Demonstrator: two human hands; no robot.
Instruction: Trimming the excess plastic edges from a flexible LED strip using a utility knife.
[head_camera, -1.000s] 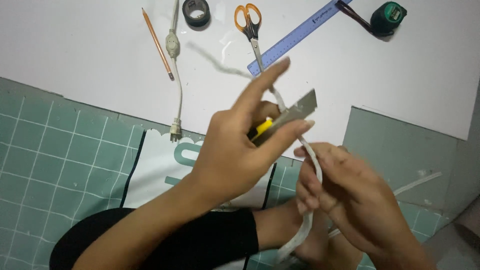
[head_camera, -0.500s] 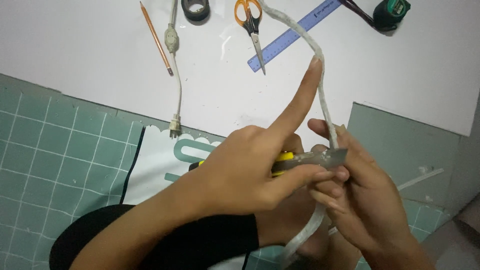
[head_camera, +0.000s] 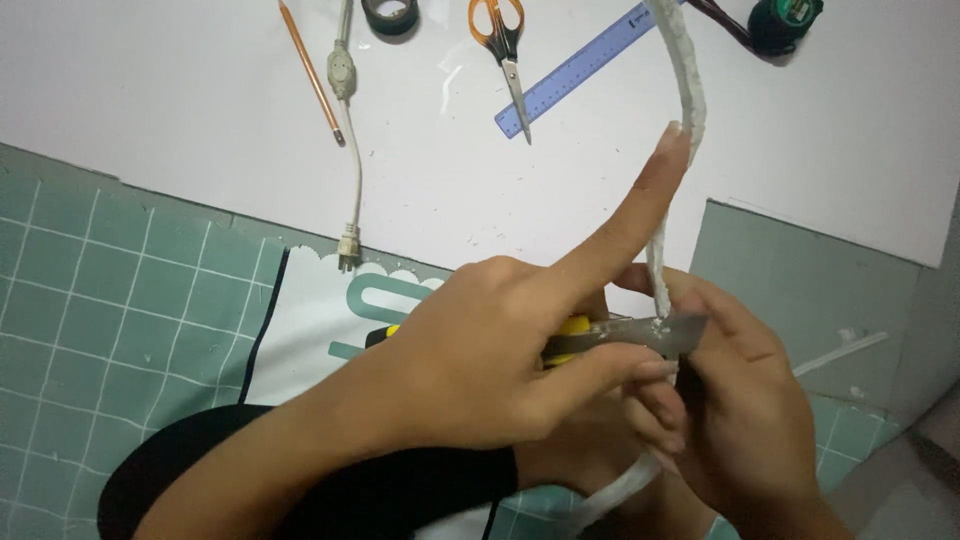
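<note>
Holding: the left hand (head_camera: 470, 370) grips a utility knife (head_camera: 620, 335) with a yellow body and a grey blade, its thumb and three fingers closed round it.
Pointing finger: the left hand's first finger (head_camera: 640, 205) sticks out straight and lies along the white strip (head_camera: 690, 100), its tip touching the strip well above the knife.
Other hand: the right hand (head_camera: 740, 400) is just beside the knife, on the far side of the blade, fingers closed round the white strip.
Strip: it runs up from under the hands, crosses the knife blade, passes between the right thumb and fingers, then bends up and away over the white sheet (head_camera: 150, 110).
Blade: it touches the strip just where the right hand pinches it.
Under the knife: a green cutting mat (head_camera: 90, 320) with white lines and a white printed card (head_camera: 320, 320).
Far past the knife: a pencil (head_camera: 310, 70), a grey cord with a plug (head_camera: 350, 160), a roll of black tape (head_camera: 390, 14), orange scissors (head_camera: 503, 45), a blue ruler (head_camera: 580, 70) and a green tape measure (head_camera: 785, 18).
</note>
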